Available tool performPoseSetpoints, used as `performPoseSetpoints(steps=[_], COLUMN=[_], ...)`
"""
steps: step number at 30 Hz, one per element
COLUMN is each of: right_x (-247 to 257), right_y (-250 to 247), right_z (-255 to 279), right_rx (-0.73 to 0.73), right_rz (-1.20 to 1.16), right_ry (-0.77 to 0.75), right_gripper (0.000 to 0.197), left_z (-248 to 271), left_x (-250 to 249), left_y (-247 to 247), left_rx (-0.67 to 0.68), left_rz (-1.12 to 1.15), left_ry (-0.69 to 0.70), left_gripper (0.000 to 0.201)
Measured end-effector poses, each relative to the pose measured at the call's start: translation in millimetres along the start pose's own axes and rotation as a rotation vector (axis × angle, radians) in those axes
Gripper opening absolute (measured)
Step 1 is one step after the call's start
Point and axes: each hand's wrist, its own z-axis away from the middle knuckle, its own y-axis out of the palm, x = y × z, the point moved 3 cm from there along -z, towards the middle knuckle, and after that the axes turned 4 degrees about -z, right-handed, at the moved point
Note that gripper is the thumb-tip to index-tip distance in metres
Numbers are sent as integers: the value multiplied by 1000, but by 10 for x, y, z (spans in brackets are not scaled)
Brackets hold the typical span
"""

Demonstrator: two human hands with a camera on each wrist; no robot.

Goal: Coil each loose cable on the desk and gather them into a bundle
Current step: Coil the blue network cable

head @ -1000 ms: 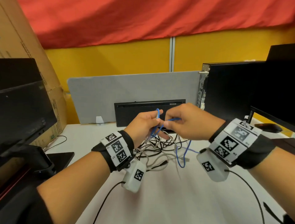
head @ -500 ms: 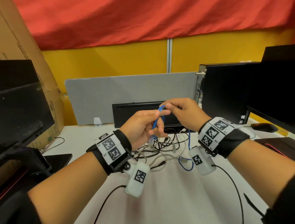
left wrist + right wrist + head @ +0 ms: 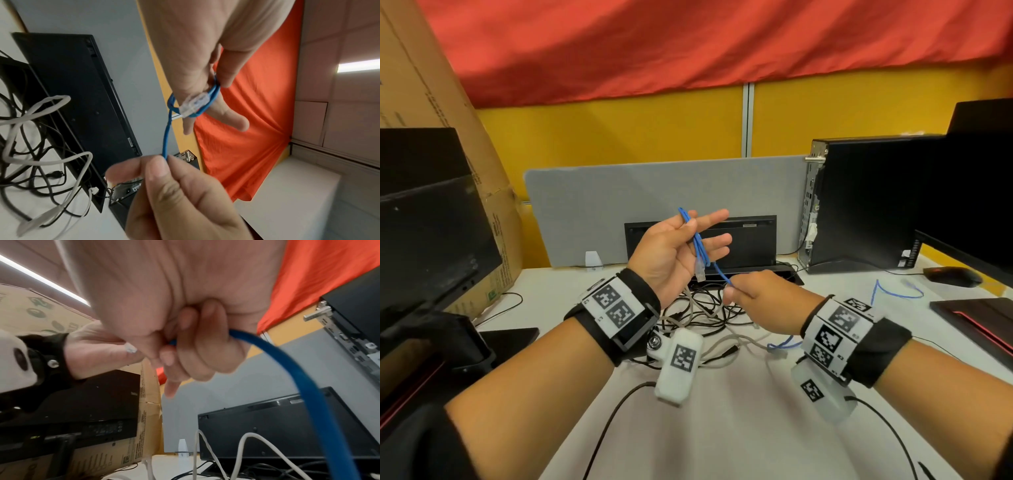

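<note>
While you look down from head view: your left hand [image 3: 671,250] raised palm-up above counter [image 3: 722,428], thumb pinning folded loops of blue cable [image 3: 700,248] against extended fingers, clear plug [image 3: 700,270] dangling below. Your right hand [image 3: 760,298] lower, knuckles up, pinching same cable; slack trails right across counter. Tangle of black and white cables [image 3: 705,315] lies beneath both hands.
Left wrist view: thumb and forefinger clamp loops [image 3: 207,99]; your right fingertips [image 3: 156,168] pinch strand below.
Right wrist view: fingers [image 3: 205,350] curled tight around blue cable [image 3: 308,386], which arcs downward.
</note>
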Motion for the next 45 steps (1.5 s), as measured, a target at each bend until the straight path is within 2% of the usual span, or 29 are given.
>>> performPoseSetpoints(steps=[2, 4, 8, 12, 14, 16, 20, 24, 28, 32, 38, 41, 43, 45], right_x=[111, 208, 365, 439, 453, 453, 428, 333, 182, 67, -20, -77, -87, -68], right_y=[-16, -54, -189, -370, -480, -587, -762, -817, -783, -699, -433, -326, -225, -117], right_z=[45, 88, 143, 175, 186, 191, 171, 116, 74, 20, -13, -33, -37, -24], right_rx=[34, 40, -9, -16, -56, -109, -241, -361, -451, -482, -406, -341, -276, -210], right_rz=[37, 70, 109, 65, 4, -18, -100, -185, -278, -321, -370, -307, -260, -197], right_ry=[-28, -56, -102, -96, -95, -102, -124, -155, -159, -155, -167, -135, -107, -88], right_gripper=[36, 41, 42, 31, 22, 20, 16, 11, 7, 16, 26, 31, 28, 35], left_z=[5, 6, 44, 90, 104, 122, 223, 256, 274, 286, 286, 275, 263, 248], left_x=[19, 39, 63, 72, 74, 87, 115, 127, 107, 120, 91, 88, 61, 30], left_y=[-11, -29, -39, 85, 122, 130, 150, 138, 159, 178, 232, 235, 250, 269], left_rx=[11, 0, -32, 57, 82, 99, 217, 263, 287, 285, 274, 233, 220, 220], left_rz=[-71, -177, -298, -382, -451, -509, -615, -544, -369, -223, -49, 34, 63, 69], left_ry=[4, 10, -17, -63, -94, -147, -219, -271, -286, -290, -264, -267, -234, -192], left_gripper=[17, 15, 39, 34, 29, 38, 44, 49, 62, 55, 48, 49, 52, 53])
